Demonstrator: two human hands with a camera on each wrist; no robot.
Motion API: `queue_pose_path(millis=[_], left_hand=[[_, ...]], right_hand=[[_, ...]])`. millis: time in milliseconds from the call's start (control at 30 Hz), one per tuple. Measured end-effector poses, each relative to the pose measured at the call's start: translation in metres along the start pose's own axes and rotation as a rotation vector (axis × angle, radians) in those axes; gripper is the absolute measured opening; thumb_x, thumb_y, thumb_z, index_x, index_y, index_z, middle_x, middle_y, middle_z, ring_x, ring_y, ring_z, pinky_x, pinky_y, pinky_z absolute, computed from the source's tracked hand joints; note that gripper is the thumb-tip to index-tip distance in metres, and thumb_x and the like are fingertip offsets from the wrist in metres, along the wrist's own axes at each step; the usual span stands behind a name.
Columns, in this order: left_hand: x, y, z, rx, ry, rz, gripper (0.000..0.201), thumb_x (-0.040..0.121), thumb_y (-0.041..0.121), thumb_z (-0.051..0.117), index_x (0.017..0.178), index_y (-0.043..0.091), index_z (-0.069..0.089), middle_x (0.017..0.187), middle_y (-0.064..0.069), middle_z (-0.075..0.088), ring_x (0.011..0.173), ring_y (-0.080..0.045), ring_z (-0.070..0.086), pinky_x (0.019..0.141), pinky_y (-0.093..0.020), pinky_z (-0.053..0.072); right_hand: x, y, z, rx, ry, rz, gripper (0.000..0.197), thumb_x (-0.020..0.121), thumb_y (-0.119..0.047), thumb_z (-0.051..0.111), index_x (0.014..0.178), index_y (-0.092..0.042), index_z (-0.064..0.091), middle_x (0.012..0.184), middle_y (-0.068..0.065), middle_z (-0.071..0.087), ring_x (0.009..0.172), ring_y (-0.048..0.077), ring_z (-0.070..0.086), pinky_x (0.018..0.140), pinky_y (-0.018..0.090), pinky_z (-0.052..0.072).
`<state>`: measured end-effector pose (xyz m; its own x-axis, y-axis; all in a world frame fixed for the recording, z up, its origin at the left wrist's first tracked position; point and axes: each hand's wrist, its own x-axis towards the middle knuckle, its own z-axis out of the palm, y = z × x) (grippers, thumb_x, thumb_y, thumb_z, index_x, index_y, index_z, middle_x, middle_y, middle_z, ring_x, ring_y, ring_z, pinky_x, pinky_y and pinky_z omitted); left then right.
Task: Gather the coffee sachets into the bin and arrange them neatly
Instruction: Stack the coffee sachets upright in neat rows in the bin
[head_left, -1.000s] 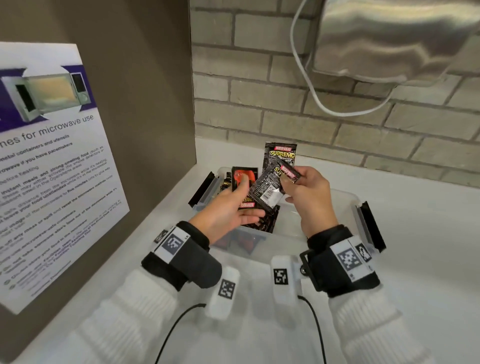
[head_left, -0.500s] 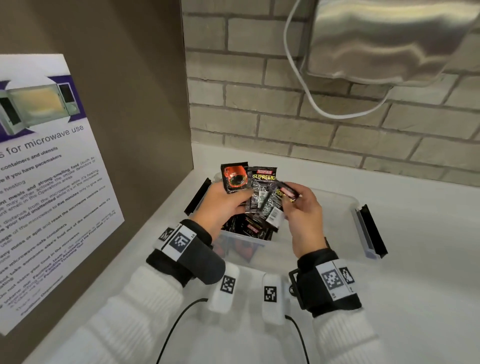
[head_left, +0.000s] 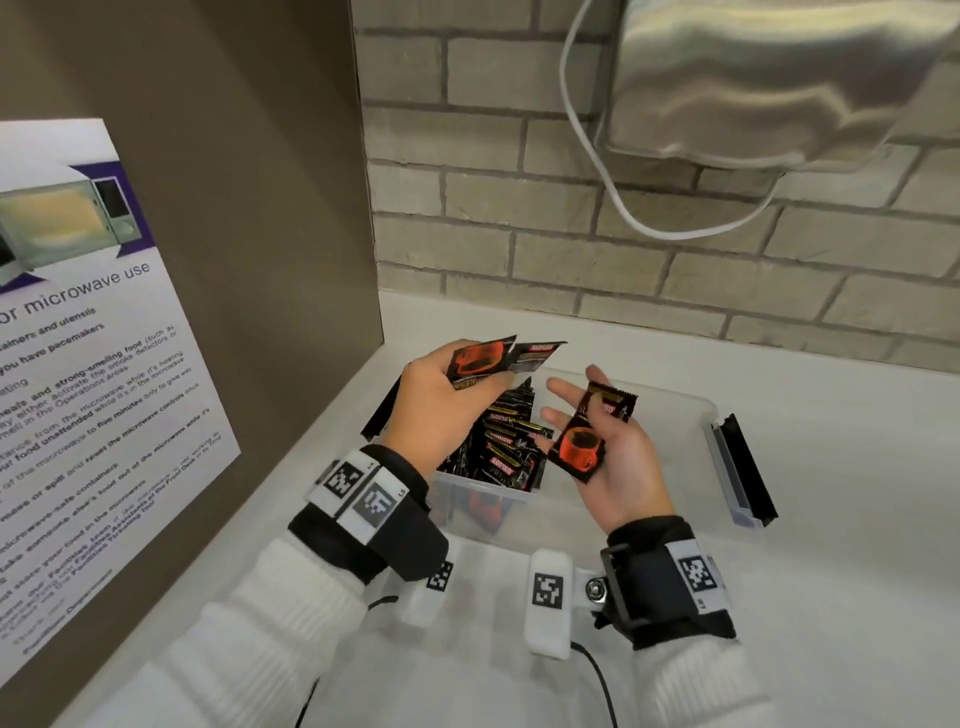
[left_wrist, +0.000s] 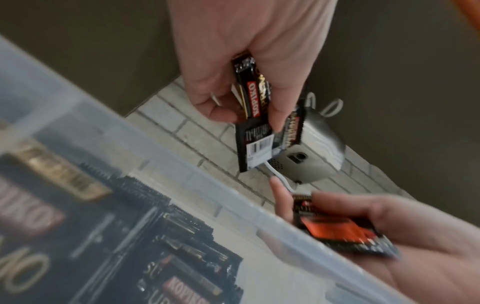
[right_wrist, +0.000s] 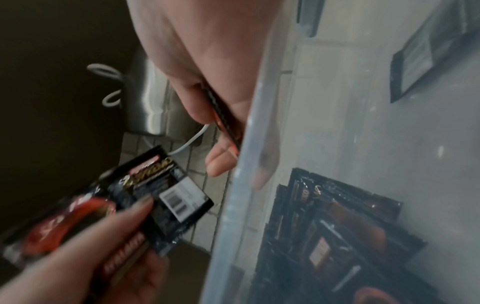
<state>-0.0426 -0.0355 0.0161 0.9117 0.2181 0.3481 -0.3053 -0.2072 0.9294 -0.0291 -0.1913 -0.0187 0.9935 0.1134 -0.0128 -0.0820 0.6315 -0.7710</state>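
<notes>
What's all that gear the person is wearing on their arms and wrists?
White knit sleeves cover both arms down to the wrists. Wide black wrist straps sit over the cuffs, each carrying white tags printed with black square codes. A small white box with its own code hangs off each strap, the right one fixed by a metal screw. A thin black cable trails back from it.

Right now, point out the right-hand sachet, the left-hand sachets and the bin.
right-hand sachet (head_left: 582, 447), head view, on its red cup print.
left-hand sachets (head_left: 480, 358), head view, on the front sachet's face.
bin (head_left: 670, 421), head view, on its bare far wall.
</notes>
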Motion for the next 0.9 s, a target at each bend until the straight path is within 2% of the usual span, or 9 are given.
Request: queue_pose_path(millis=[167, 300, 400, 500, 567, 633, 700, 800, 900], left_hand=[[-0.001, 0.002, 0.015, 0.166, -0.019, 0.053, 0.013, 0.076, 0.013, 0.073, 0.089, 0.013, 0.070, 0.085, -0.003, 0.072, 0.084, -0.014, 0.067, 0.079, -0.028, 0.052], [-0.003, 0.006, 0.023, 0.114, -0.203, -0.011, 0.011, 0.088, 0.022, 0.062, 0.093, 0.014, 0.066, 0.082, 0.000, 0.069, 0.074, -0.007, 0.067, 0.068, -0.020, 0.053], [0.002, 0.010, 0.018, -0.260, -0.256, -0.273, 0.009, 0.098, 0.013, 0.042, 0.106, 0.011, 0.046, 0.090, -0.008, 0.064, 0.060, -0.015, 0.066, 0.049, -0.020, 0.052], [0.007, 0.010, 0.009, -0.316, -0.285, -0.352, 0.028, 0.093, 0.000, 0.042, 0.119, 0.007, 0.035, 0.104, -0.015, 0.054, 0.075, -0.022, 0.061, 0.048, -0.022, 0.051], [0.010, 0.007, 0.002, -0.115, -0.332, -0.265, 0.024, 0.090, 0.003, 0.051, 0.110, 0.013, 0.044, 0.102, -0.009, 0.056, 0.077, -0.016, 0.060, 0.050, -0.019, 0.049], [0.015, 0.005, -0.005, 0.021, -0.384, -0.171, 0.028, 0.084, 0.009, 0.064, 0.103, 0.024, 0.050, 0.100, -0.003, 0.062, 0.080, -0.013, 0.063, 0.064, -0.020, 0.051], [0.020, 0.007, -0.014, 0.066, -0.385, -0.141, 0.041, 0.078, 0.013, 0.072, 0.109, 0.027, 0.050, 0.101, -0.005, 0.066, 0.085, -0.015, 0.065, 0.079, -0.025, 0.052], [0.026, 0.017, -0.020, 0.109, -0.396, -0.054, 0.022, 0.081, 0.011, 0.069, 0.097, 0.022, 0.059, 0.095, 0.003, 0.065, 0.081, -0.008, 0.062, 0.074, -0.018, 0.050], [0.033, 0.022, -0.016, 0.270, -0.529, 0.092, 0.009, 0.087, 0.010, 0.062, 0.091, 0.016, 0.066, 0.090, 0.008, 0.064, 0.076, -0.008, 0.058, 0.073, -0.020, 0.048]], right_hand=[[-0.004, 0.010, 0.023, -0.134, -0.001, -0.119, 0.041, 0.101, -0.021, 0.034, 0.142, -0.029, 0.034, 0.126, 0.000, 0.058, 0.111, 0.015, 0.058, 0.092, 0.035, 0.048], [-0.004, 0.013, 0.035, -0.133, -0.011, -0.036, 0.040, 0.095, -0.040, 0.041, 0.131, -0.024, 0.045, 0.113, 0.002, 0.066, 0.100, 0.014, 0.066, 0.075, 0.026, 0.054], [-0.003, 0.008, 0.030, -0.061, 0.023, -0.010, 0.023, 0.096, -0.025, 0.047, 0.115, -0.015, 0.055, 0.095, 0.005, 0.070, 0.086, 0.020, 0.068, 0.066, 0.029, 0.056], [-0.001, 0.004, 0.022, -0.020, 0.025, 0.016, 0.021, 0.098, -0.015, 0.043, 0.106, -0.013, 0.062, 0.089, 0.004, 0.072, 0.076, 0.017, 0.069, 0.064, 0.031, 0.055], [0.000, 0.003, 0.019, -0.023, 0.027, 0.038, 0.022, 0.098, -0.015, 0.043, 0.109, -0.014, 0.062, 0.098, 0.009, 0.071, 0.085, 0.023, 0.069, 0.073, 0.038, 0.057], [-0.001, -0.001, 0.016, -0.015, 0.017, 0.071, 0.024, 0.098, -0.017, 0.042, 0.113, -0.013, 0.060, 0.101, 0.013, 0.070, 0.090, 0.027, 0.068, 0.081, 0.044, 0.056], [-0.001, -0.005, 0.013, -0.024, 0.022, 0.124, 0.025, 0.099, -0.022, 0.041, 0.107, -0.009, 0.061, 0.090, 0.013, 0.071, 0.079, 0.025, 0.069, 0.074, 0.039, 0.057], [-0.001, -0.013, 0.011, -0.070, 0.037, 0.202, 0.032, 0.097, -0.034, 0.042, 0.099, -0.008, 0.061, 0.078, 0.011, 0.072, 0.066, 0.021, 0.069, 0.063, 0.035, 0.059], [-0.001, -0.016, 0.016, -0.078, -0.018, 0.264, 0.040, 0.094, -0.045, 0.042, 0.100, -0.011, 0.062, 0.089, 0.010, 0.073, 0.080, 0.023, 0.069, 0.068, 0.038, 0.055]])
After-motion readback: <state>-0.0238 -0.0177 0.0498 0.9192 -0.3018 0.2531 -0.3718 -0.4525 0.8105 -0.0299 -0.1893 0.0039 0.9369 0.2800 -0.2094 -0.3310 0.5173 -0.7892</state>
